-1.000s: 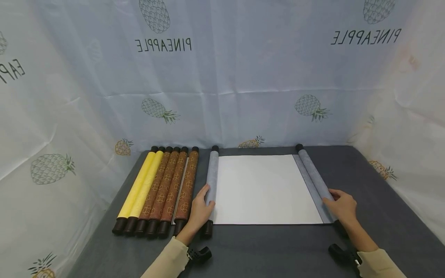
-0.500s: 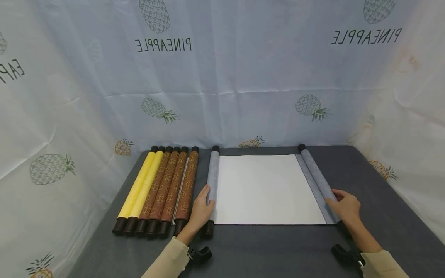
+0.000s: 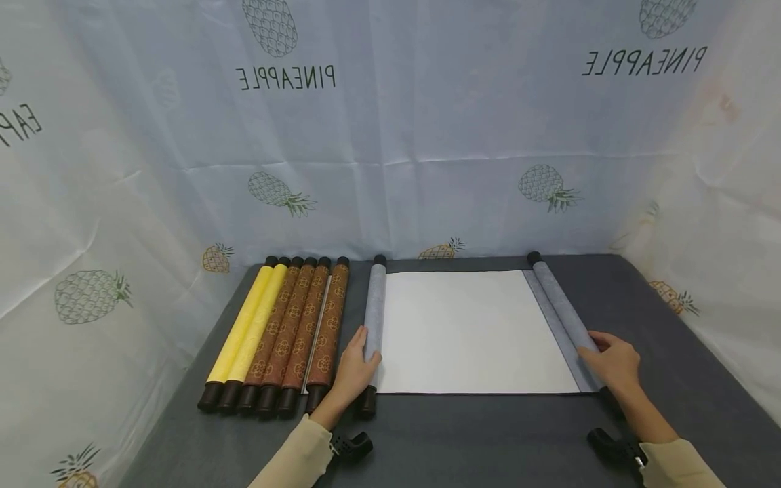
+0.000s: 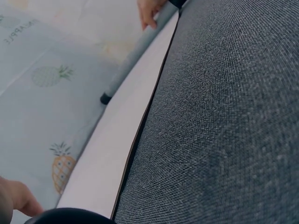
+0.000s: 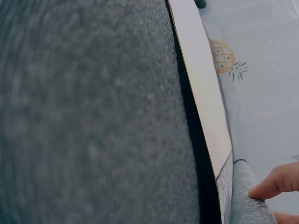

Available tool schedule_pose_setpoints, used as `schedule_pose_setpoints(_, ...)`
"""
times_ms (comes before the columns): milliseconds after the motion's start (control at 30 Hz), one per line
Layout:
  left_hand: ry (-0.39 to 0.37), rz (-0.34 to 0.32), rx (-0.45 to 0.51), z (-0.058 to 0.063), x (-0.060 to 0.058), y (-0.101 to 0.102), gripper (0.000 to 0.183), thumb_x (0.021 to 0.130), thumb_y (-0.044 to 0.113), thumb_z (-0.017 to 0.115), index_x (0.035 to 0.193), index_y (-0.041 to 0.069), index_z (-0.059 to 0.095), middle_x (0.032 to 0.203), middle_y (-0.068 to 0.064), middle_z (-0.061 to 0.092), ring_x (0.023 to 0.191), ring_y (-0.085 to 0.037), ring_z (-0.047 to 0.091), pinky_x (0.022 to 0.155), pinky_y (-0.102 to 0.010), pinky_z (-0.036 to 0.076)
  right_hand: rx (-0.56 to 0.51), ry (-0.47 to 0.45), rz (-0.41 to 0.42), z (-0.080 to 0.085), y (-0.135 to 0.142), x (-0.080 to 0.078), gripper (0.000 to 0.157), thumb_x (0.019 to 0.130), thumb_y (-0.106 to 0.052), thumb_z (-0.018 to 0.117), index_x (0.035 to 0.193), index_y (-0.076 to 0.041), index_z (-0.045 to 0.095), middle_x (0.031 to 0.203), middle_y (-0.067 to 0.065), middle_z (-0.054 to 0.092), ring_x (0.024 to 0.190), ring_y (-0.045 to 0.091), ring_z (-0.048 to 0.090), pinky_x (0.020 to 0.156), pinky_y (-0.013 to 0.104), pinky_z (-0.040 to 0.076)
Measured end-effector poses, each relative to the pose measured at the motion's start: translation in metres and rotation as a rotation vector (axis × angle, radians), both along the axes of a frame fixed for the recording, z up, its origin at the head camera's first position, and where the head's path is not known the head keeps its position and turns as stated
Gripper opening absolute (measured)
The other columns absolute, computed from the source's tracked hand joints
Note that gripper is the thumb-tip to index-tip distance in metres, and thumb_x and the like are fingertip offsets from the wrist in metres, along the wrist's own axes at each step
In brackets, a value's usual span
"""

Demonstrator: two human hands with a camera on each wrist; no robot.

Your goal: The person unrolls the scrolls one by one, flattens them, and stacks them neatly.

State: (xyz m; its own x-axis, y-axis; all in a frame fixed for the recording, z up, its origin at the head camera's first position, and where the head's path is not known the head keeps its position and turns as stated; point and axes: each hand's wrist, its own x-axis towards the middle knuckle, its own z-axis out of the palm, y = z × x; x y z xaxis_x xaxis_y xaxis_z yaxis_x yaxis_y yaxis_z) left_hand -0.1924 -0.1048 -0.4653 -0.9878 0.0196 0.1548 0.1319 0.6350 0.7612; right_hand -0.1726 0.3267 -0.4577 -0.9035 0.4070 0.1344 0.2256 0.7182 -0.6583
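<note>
A scroll lies partly unrolled on the table, its blank white paper [image 3: 470,332] stretched between two grey-blue rolls with black end knobs. Around the lower part of the left roll [image 3: 375,298] my left hand [image 3: 352,369] holds on, thumb on the paper side. My right hand [image 3: 616,362] grips the right roll [image 3: 560,298] near its front end, thumb on the inner side. In the right wrist view, that thumb [image 5: 275,182] presses the patterned grey cover. A plain grey-blue border [image 3: 552,329] shows between paper and right roll.
Left of the scroll, two yellow rolled scrolls [image 3: 249,318] and several brown patterned ones [image 3: 329,325] lie side by side, close to my left forearm. A dark grey cloth [image 3: 464,440] covers the table. A pineapple-print curtain [image 3: 415,135] hangs behind and at both sides.
My right hand has moved slightly right with the right roll, so the opened stretch of the scroll is a little wider. The left hand and left roll stay nearly in place.
</note>
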Motion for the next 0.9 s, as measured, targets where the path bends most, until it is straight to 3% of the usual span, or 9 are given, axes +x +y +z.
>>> schedule_pose_setpoints(300,0.007,-0.003,-0.029,-0.002,0.001,0.001,0.071,0.080,0.009,0.070,0.137,-0.020,0.038,0.145,-0.038,0.037,0.134,-0.052,0.039,0.109,-0.059,0.036,-0.019,-0.019,-0.009,0.001,0.006,0.000,0.048,0.085,-0.012,0.062,0.123,0.016,0.055,0.119,0.038,0.058,0.105,0.051,0.056,0.090,0.057,0.040)
schedule_pose_setpoints(700,0.054,0.031,-0.033,-0.002,-0.001,-0.003,0.064,0.080,0.004,0.069,0.133,-0.019,0.044,0.140,-0.037,0.044,0.130,-0.051,0.045,0.106,-0.058,0.040,0.014,-0.021,0.003,0.001,0.013,0.001,0.048,0.086,-0.014,0.062,0.122,0.016,0.055,0.115,0.038,0.060,0.101,0.050,0.057,0.079,0.051,0.045)
schedule_pose_setpoints(900,0.090,0.041,-0.004,0.001,0.000,-0.003,0.059,0.079,-0.001,0.066,0.132,-0.017,0.046,0.139,-0.037,0.046,0.129,-0.050,0.046,0.104,-0.058,0.041,-0.008,-0.032,-0.015,0.001,0.012,0.000,0.048,0.086,-0.014,0.061,0.123,0.015,0.055,0.117,0.038,0.059,0.103,0.049,0.055,0.087,0.056,0.041)
